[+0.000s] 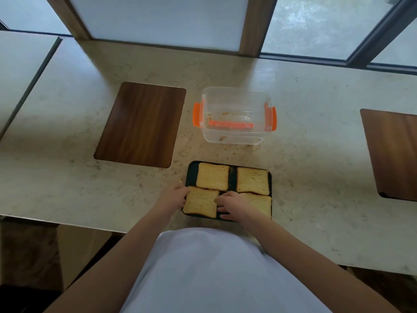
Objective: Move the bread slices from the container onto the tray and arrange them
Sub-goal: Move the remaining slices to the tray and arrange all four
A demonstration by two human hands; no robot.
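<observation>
Grip: your left hand [174,195] presses its fingers against the outer edge of the near-left golden toasted bread slice [200,202]; your right hand [230,205] lies flat and spread across that slice's inner edge, so you squeeze it between both hands rather than lift it.
Tray: the black rectangular tray [191,171] sits under both hands, its near rim just beyond the counter edge.
Other slices: the far-left slice [212,176] overlaps the far edge of the one you hold; the far-right slice [252,180] lies apart; the near-right slice [260,204] is partly under your right wrist.
Container: beyond your hands, the clear plastic container with orange clips [234,115] holds only crumbs.
Risk: pushing sideways could drag the overlapping far-left slice askew, or crumble the dry toast.
Look: evenly browned, square, stiff.
</observation>
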